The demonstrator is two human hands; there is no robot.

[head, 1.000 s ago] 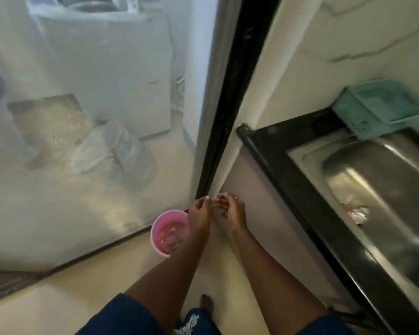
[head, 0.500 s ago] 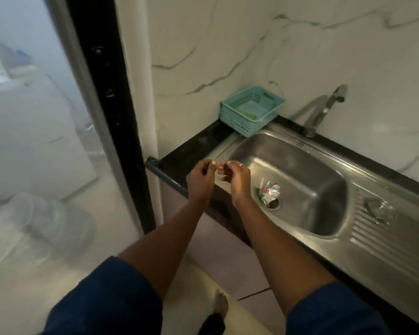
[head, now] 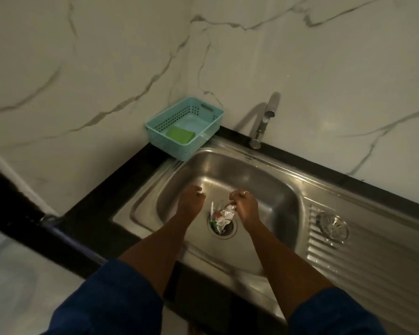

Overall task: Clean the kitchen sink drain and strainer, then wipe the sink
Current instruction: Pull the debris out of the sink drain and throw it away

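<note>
Both hands hover inside the steel sink (head: 271, 189): right hand (head: 246, 205) pinching crumpled wrapper litter (head: 221, 217) off the drain (head: 221, 226), left hand (head: 191, 201) loosely curled, empty. At eleven o'clock, basket (head: 203, 112) keeps a green sponge (head: 180, 134) ready.

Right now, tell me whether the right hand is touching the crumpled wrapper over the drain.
Touching. The head view shows the right hand with its fingers pinching the crumpled wrapper's upper edge.

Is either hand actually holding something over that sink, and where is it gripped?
The right hand pinches the crumpled wrapper scraps at their upper edge, over the drain. The left hand holds nothing.
</note>
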